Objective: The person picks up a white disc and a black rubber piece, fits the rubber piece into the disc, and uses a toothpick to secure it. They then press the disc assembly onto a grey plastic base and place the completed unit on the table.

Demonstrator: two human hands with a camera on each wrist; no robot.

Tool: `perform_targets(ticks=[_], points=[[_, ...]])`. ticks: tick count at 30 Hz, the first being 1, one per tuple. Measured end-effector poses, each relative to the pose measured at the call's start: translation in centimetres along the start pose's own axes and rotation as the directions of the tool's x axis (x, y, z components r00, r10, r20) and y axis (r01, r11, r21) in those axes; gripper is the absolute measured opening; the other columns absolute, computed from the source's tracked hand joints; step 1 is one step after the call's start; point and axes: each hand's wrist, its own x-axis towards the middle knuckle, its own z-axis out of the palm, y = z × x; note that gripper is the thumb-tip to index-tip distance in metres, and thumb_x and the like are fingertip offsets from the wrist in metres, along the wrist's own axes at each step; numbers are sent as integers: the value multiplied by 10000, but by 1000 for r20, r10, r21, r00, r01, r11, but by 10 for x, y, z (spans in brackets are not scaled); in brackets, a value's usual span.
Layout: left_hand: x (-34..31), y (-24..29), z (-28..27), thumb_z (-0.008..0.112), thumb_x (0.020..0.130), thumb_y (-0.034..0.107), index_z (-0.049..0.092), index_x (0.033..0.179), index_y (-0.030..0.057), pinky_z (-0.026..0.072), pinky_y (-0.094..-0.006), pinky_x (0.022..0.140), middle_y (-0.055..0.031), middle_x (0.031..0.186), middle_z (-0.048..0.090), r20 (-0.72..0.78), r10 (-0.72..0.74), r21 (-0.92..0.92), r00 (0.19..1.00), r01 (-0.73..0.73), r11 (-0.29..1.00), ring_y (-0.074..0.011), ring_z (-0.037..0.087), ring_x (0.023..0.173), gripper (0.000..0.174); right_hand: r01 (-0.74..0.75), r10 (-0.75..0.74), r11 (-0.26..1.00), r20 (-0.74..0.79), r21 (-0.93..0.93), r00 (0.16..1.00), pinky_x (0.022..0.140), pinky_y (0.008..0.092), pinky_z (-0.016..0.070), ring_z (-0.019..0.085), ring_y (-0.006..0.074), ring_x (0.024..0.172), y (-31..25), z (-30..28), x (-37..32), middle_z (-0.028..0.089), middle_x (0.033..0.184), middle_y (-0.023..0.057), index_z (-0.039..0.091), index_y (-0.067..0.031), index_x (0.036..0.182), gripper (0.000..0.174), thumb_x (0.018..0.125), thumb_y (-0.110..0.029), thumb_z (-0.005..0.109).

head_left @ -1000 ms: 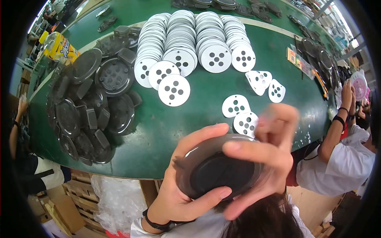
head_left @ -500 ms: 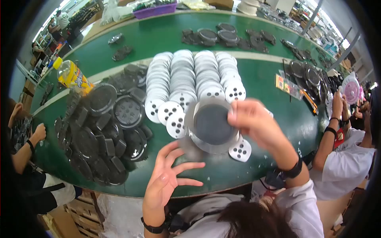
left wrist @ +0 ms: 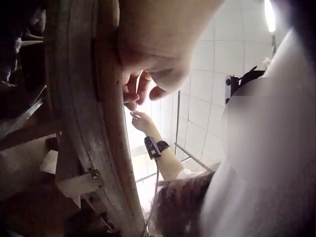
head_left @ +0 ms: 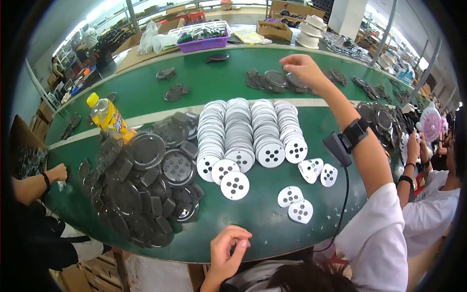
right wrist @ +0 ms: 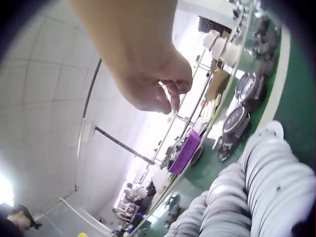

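My right hand (head_left: 302, 69) is stretched out over the far green surface, above several dark round plastic parts (head_left: 275, 79). Its fingers are loosely bent and nothing shows between them, in the right wrist view too. Farther left, a single dark part (head_left: 217, 58) is seen apart from the others. My left hand (head_left: 228, 250) hangs at the table's front edge with loosely curled, empty fingers. Nearest it on the table lie white discs with holes (head_left: 235, 186) and two rounded white plates (head_left: 300, 211).
Rows of stacked white discs (head_left: 238, 121) stand mid-table. Left of them is a heap of dark parts (head_left: 146, 194), with a yellow drink bottle (head_left: 109, 117) behind. A purple basket (head_left: 203, 45) is at the back. Another person's hand (head_left: 57, 173) is at left; a cable (head_left: 344, 204) hangs from my right wrist.
My right hand has let go of the dark round part and reached forward over the far surface. The left hand has drawn back and its spread fingers have curled. The view has tilted up.
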Motion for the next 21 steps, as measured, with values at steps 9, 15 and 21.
perform_targets(ticks=[9, 15, 21], points=[[9, 31, -11, 485, 887, 31, 564, 818, -34, 389, -209, 535, -75, 779, 544, 126, -116, 76, 985, 107, 991, -90, 506, 610, 123, 9, 154, 604, 128, -797, 980, 985, 424, 330, 499, 333, 1108, 68, -23, 85, 608, 1073, 147, 554, -47, 1168, 679, 603, -365, 753], [21, 31, -19, 470, 916, 80, 550, 847, -27, 391, -208, 516, -71, 781, 536, 151, -271, -175, 951, 295, 939, -94, 497, 591, 150, 19, 354, 423, 185, -906, 917, 1024, 431, 312, 421, 373, 1185, 82, -30, 107, 475, 1287, 173, 445, -78, 1299, 926, 509, -386, 818], [25, 33, -25, 473, 921, 98, 554, 861, -14, 412, -216, 561, -76, 832, 523, 176, -285, -262, 942, 324, 909, -103, 513, 648, 150, -36, 380, 628, 266, -777, 886, 996, 457, 330, 410, 401, 1170, 118, -58, 123, 428, 1240, 255, 330, -111, 1319, 1133, 389, -476, 864]])
